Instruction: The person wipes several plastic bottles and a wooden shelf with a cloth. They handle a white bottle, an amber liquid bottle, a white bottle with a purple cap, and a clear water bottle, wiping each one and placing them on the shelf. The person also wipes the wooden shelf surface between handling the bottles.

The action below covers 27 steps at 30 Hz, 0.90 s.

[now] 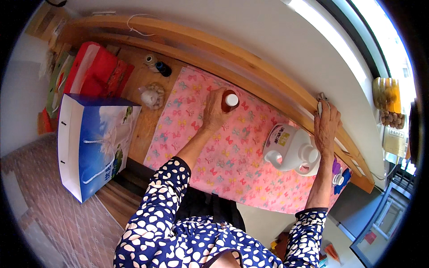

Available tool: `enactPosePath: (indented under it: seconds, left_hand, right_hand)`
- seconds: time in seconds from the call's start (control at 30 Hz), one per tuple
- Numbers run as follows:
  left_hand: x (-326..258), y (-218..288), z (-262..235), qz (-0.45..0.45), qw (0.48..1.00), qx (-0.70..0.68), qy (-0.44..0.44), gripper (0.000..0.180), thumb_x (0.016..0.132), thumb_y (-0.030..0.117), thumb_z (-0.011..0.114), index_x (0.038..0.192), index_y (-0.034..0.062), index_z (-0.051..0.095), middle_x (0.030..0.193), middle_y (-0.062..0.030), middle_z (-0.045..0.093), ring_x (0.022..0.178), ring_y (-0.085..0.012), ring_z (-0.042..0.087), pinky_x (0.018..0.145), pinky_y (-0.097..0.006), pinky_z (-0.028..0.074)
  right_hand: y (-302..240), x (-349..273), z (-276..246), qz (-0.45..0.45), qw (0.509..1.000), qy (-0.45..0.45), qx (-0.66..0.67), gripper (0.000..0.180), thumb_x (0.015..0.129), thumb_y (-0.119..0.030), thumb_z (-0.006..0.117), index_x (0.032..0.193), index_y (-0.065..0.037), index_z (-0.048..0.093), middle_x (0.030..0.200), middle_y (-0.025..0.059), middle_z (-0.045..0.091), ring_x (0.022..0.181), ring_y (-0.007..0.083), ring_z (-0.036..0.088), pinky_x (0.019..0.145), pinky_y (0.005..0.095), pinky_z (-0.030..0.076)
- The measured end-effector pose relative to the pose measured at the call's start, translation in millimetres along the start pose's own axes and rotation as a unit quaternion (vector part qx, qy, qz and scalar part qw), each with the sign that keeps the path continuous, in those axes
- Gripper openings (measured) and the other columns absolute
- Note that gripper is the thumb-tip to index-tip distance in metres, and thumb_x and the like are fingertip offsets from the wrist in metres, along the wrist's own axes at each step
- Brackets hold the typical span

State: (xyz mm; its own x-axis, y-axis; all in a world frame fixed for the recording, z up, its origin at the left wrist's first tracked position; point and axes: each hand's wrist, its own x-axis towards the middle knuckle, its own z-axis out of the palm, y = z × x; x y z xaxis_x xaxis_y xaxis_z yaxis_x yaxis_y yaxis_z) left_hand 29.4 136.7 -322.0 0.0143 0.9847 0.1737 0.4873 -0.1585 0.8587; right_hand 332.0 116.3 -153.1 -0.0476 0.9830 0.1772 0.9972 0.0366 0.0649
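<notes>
Two hands are seen: left grip [213,112] clamped on a bottle [229,101], right grip [326,127] laid flat beside a jug [290,149].

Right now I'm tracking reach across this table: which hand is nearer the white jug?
Right. The right hand rests at the table's far edge, just beside the white jug. The left hand is wrapped around a brown bottle farther along the pink cloth, well apart from the jug.

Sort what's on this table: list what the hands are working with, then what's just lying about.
In hand:
left hand on brown bottle
right hand on small white object

Lying about:
white jug
blue gift bag
red bag
pink cloth
</notes>
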Motion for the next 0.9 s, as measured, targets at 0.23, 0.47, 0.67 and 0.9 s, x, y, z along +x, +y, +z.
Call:
enactPosePath:
  seconds: [0.23,0.47,0.67,0.9]
  left_hand:
    - [-7.4,-3.5,5.8,-0.095,0.995,-0.006,-0.024,0.091,0.060,0.008,0.083,0.135,0.0093,0.031,0.126,-0.0150,0.048,0.119,-0.0341,0.043,0.095,-0.043,0.043]
    - [-8.3,18.7,-12.4,-0.073,0.997,-0.001,-0.026,0.099,0.066,0.025,0.083,0.140,0.0013,0.022,0.134,-0.0214,0.036,0.125,-0.0363,0.036,0.102,-0.046,0.034]
    - [18.3,37.9,-54.2,0.053,0.986,-0.017,0.157,0.075,0.080,0.022,0.070,0.137,-0.0040,0.028,0.135,-0.0265,0.034,0.124,-0.0410,0.034,0.103,-0.050,0.028]
    - [102.5,41.1,-118.5,0.116,0.971,0.076,0.196,0.063,0.082,0.003,0.053,0.138,-0.0046,0.026,0.141,-0.0255,0.029,0.131,-0.0409,0.029,0.108,-0.048,0.024]
  right_hand:
    - [1.1,-2.7,3.2,0.017,1.000,-0.010,-0.023,0.047,0.084,-0.013,0.059,0.129,-0.013,0.046,0.122,0.0107,0.048,0.112,0.0312,0.044,0.093,0.0465,0.034]
    - [-4.5,0.0,-4.4,0.015,1.000,-0.019,-0.006,0.045,0.085,-0.014,0.057,0.129,-0.012,0.046,0.119,0.0110,0.047,0.109,0.0308,0.044,0.088,0.0454,0.034]
    - [-24.5,13.4,-10.2,-0.053,0.999,-0.005,-0.007,0.045,0.085,-0.012,0.056,0.128,-0.010,0.046,0.117,0.0116,0.049,0.106,0.0305,0.046,0.087,0.0451,0.035]
    - [-139.6,82.0,2.7,-0.160,0.986,0.041,0.009,0.046,0.082,-0.011,0.052,0.128,-0.006,0.046,0.112,0.0137,0.051,0.105,0.0307,0.048,0.083,0.0457,0.036]
